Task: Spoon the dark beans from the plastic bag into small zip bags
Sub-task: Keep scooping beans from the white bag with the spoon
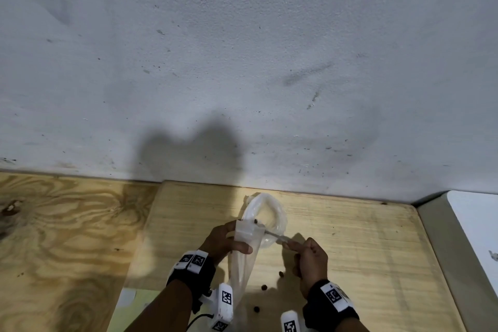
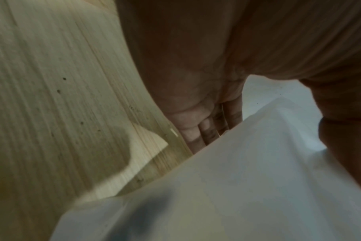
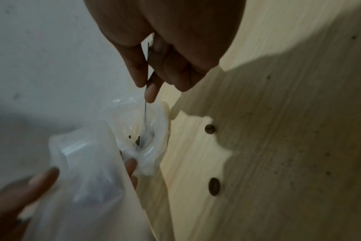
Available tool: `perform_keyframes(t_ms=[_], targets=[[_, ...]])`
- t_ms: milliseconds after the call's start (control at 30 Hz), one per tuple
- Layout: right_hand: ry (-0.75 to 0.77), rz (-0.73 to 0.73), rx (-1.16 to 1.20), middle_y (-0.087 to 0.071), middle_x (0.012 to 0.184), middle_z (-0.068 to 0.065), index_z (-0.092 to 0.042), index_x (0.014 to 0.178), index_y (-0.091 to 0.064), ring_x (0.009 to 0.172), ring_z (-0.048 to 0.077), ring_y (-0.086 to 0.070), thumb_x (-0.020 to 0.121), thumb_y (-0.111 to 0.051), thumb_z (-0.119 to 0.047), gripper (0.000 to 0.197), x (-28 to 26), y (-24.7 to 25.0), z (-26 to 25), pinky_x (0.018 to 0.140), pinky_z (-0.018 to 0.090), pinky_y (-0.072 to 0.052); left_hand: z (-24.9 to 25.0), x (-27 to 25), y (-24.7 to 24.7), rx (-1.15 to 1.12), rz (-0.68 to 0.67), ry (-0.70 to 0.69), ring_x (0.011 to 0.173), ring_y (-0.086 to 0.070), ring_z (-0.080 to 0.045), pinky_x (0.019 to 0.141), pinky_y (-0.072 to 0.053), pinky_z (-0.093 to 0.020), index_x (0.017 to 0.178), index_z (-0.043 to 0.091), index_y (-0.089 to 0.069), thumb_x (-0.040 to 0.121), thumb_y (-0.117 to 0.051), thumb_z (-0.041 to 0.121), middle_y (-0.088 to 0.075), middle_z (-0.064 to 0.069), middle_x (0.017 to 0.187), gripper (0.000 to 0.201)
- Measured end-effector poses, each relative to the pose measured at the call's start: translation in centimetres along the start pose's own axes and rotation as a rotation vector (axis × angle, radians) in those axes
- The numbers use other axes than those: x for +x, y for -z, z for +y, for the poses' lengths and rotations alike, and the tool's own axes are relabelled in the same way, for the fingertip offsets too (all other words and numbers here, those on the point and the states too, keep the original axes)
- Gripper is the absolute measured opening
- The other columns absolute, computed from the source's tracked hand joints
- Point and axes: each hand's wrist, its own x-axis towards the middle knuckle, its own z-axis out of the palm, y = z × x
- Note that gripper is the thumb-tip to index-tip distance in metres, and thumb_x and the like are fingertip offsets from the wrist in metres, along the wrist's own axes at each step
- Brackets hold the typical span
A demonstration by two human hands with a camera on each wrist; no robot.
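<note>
My left hand [image 1: 229, 241] grips a translucent small zip bag [image 1: 244, 261] near its top, thumb across the front; its lower part hangs down toward the board. The same zip bag [image 2: 227, 187] fills the left wrist view. Behind it lies the plastic bag [image 1: 269, 214] with a rolled rim. My right hand [image 1: 307, 253] pinches the handle of a thin metal spoon [image 1: 275, 235]. The spoon [image 3: 145, 112] reaches down into the plastic bag [image 3: 155, 143], where a few dark beans [image 3: 137, 141] show. One bean [image 1: 255, 221] sits at the zip bag's mouth.
Loose beans [image 1: 264, 287] lie scattered on the light wooden board [image 1: 350, 250], also seen as beans [image 3: 214, 186] in the right wrist view. A grey wall [image 1: 242, 62] rises just behind. A white object [image 1: 477, 224] stands at the right edge.
</note>
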Motion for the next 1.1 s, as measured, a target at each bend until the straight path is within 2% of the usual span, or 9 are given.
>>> perform_keyframes(t_ms=[200,467,633,767,833,933,1000,1067,1100], targets=[[0.038,0.04,0.055,-0.025,0.05,-0.001,-0.021,0.055,-0.028,0.046,0.012,-0.018,0.079,-0.07,0.006,0.055,0.2,1.3,-2.1,0.046,0.025,-0.017,-0.2,0.2,0.4,0.015,-0.003,0.012,0.109,-0.065,-0.03,0.094,-0.054,-0.045,0.115,0.02,-0.07,0.043,-0.085,0.014,-0.072,-0.01,0.112,0.074],[0.118,0.041,0.041,-0.033,0.055,0.003,-0.022,0.052,-0.031,0.044,0.012,-0.02,0.081,-0.067,0.004,0.053,0.4,2.4,-3.9,0.047,0.025,-0.018,0.2,-0.2,0.2,0.041,-0.001,0.023,0.109,-0.065,-0.031,0.096,-0.054,-0.048,0.116,0.022,-0.071,0.045,-0.085,0.013,-0.072,-0.01,0.113,0.073],[0.154,0.026,0.044,-0.037,0.052,0.006,-0.02,0.053,-0.03,0.042,0.012,-0.02,0.081,-0.066,0.007,0.053,-0.4,2.5,-4.9,0.048,0.026,-0.017,0.7,-0.6,-0.1,0.051,0.024,0.017,0.107,-0.066,-0.027,0.092,-0.056,-0.044,0.112,0.022,-0.072,0.045,-0.085,0.012,-0.073,-0.007,0.11,0.069],[0.2,-0.037,0.095,-0.049,0.054,0.013,-0.019,0.054,-0.03,0.044,0.013,-0.02,0.08,-0.065,0.008,0.051,-1.7,3.0,-6.6,0.049,0.026,-0.015,1.4,-1.3,-0.6,0.049,0.066,-0.021,0.101,-0.067,-0.019,0.074,-0.054,-0.027,0.114,0.021,-0.068,0.045,-0.085,0.005,-0.073,-0.003,0.108,0.073],[0.232,-0.094,0.1,-0.055,0.058,0.017,-0.017,0.056,-0.031,0.043,0.013,-0.02,0.08,-0.064,0.01,0.049,-2.4,3.1,-7.6,0.048,0.024,-0.016,1.5,-1.7,-0.8,0.045,0.079,-0.035,0.099,-0.067,-0.016,0.07,-0.054,-0.024,0.116,0.02,-0.065,0.042,-0.086,0.003,-0.071,-0.002,0.11,0.079],[0.295,-0.186,0.042,-0.062,0.062,0.026,-0.013,0.06,-0.032,0.042,0.013,-0.019,0.081,-0.062,0.012,0.045,-3.3,3.1,-8.8,0.044,0.02,-0.017,1.6,-1.8,-1.1,0.102,0.096,-0.07,0.1,-0.067,-0.014,0.072,-0.056,-0.026,0.124,0.02,-0.059,0.028,-0.089,0.017,-0.067,0.001,0.117,0.1],[0.362,-0.235,-0.047,-0.06,0.07,0.039,-0.012,0.061,-0.032,0.04,0.013,-0.025,0.08,-0.064,0.013,0.045,-3.8,2.7,-9.5,0.042,0.02,-0.021,1.5,-1.9,-1.3,0.149,0.103,-0.095,0.102,-0.066,-0.012,0.072,-0.057,-0.025,0.126,0.023,-0.056,0.025,-0.089,0.022,-0.062,0.002,0.123,0.106],[0.446,-0.289,-0.15,-0.058,0.072,0.041,-0.011,0.061,-0.034,0.042,0.012,-0.043,0.077,-0.071,0.009,0.045,-4.0,2.3,-9.9,0.044,0.021,-0.032,1.4,-2.1,-1.5,0.203,0.101,-0.119,0.105,-0.065,-0.014,0.074,-0.058,-0.028,0.124,0.026,-0.055,0.026,-0.09,0.023,-0.058,0.003,0.128,0.105],[0.478,-0.326,-0.208,-0.057,0.071,0.039,-0.012,0.061,-0.036,0.05,0.015,-0.052,0.075,-0.076,0.0,0.044,-4.1,2.1,-10.0,0.05,0.022,-0.037,1.4,-2.3,-1.6,0.236,0.099,-0.13,0.106,-0.065,-0.015,0.074,-0.058,-0.028,0.123,0.027,-0.055,0.026,-0.09,0.023,-0.057,0.003,0.129,0.102]])
